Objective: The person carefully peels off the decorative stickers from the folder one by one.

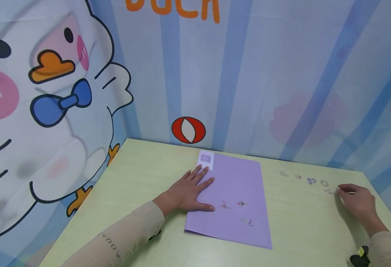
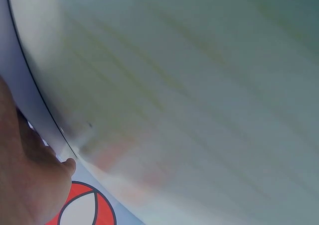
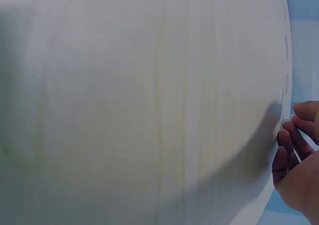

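My left hand (image 1: 190, 191) lies flat with spread fingers on a purple sheet (image 1: 229, 181), which shows a second layer along its lower edge. A white label with a purple square (image 1: 206, 159) is at its top left corner, just beyond the fingertips. Small flower stickers (image 1: 241, 203) sit on its lower half. At the right, my right hand (image 1: 357, 202) has curled fingers close to the tabletop. Its fingertips pinch a small translucent piece (image 3: 285, 121), apparently a clear sticker, mostly hidden by the fingers. Beside them lie several small stickers, one a ring shape (image 1: 324, 183).
The pale yellow table (image 1: 148, 167) ends against a printed cloth backdrop (image 1: 242, 74) with blue stripes and a large cartoon duck (image 1: 92, 159). A dark strap piece with a yellow mark (image 1: 360, 256) is at the right wrist.
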Tool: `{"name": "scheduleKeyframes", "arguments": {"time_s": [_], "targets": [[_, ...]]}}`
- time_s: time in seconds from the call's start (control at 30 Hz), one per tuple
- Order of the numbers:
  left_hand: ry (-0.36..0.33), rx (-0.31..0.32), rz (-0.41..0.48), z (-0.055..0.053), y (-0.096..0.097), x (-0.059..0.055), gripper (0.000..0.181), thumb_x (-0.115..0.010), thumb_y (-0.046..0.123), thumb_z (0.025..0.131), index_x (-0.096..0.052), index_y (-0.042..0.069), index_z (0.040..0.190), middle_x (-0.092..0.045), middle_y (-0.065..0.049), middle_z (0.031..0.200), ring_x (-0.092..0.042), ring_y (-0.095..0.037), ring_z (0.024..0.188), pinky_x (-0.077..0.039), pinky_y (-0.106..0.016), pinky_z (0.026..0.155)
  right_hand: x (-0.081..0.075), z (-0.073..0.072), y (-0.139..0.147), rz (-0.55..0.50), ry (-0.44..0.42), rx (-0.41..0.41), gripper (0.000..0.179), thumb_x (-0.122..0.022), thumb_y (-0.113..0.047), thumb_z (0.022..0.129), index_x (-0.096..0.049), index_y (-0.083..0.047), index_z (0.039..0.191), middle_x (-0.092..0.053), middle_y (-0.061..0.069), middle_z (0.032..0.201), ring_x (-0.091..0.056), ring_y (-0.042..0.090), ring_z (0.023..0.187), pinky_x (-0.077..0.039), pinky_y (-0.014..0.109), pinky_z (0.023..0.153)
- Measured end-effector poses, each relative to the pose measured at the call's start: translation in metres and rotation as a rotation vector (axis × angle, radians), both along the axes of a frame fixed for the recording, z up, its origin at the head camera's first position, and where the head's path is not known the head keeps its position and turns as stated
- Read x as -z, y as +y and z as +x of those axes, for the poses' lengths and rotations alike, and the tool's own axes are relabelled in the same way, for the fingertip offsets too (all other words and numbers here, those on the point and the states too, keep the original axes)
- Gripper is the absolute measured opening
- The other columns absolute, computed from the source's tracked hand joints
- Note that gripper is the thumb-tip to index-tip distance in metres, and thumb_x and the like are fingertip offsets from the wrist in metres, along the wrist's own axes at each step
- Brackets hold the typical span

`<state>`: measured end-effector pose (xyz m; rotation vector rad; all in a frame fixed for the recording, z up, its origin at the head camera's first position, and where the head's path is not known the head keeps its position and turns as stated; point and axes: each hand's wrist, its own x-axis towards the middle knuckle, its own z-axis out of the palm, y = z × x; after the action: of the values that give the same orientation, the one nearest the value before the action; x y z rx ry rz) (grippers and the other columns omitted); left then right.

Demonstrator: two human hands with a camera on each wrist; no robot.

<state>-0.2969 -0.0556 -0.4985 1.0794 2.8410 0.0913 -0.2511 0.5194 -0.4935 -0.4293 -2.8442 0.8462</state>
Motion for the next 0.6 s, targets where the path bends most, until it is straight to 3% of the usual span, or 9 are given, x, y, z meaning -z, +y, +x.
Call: {"name": "scheduleKeyframes", "arguments": {"time_s": [0.3, 0.6], "targets": [[-0.002, 0.001, -0.003, 0.0, 0.001, 0.001, 0.104, -0.036, 0.092, 0.089, -0.018, 0.031, 0.171, 0.001, -0.004, 0.179, 0.006, -0.031, 0.164, -0.01, -0.055, 0.13, -0.002, 0.002, -0.002, 0.021, 0.002, -0.03, 0.048, -0.055, -0.026, 0.11, -0.06, 0.016, 0.133, -0.061, 0.04, 0.127, -0.061, 0.055, 0.108, -0.055, 0.054, 0.075], [0.002, 0.006, 0.001, 0.0, -0.001, -0.001, 0.104, -0.037, 0.092, 0.09, -0.019, 0.03, 0.171, 0.0, -0.005, 0.179, 0.005, -0.032, 0.164, -0.01, -0.055, 0.13, -0.003, 0.001, -0.011, 0.079, 0.126, -0.058, 0.043, -0.057, -0.027, 0.109, -0.066, 0.012, 0.126, -0.067, 0.036, 0.115, -0.067, 0.051, 0.1, -0.053, 0.041, 0.065]]}}
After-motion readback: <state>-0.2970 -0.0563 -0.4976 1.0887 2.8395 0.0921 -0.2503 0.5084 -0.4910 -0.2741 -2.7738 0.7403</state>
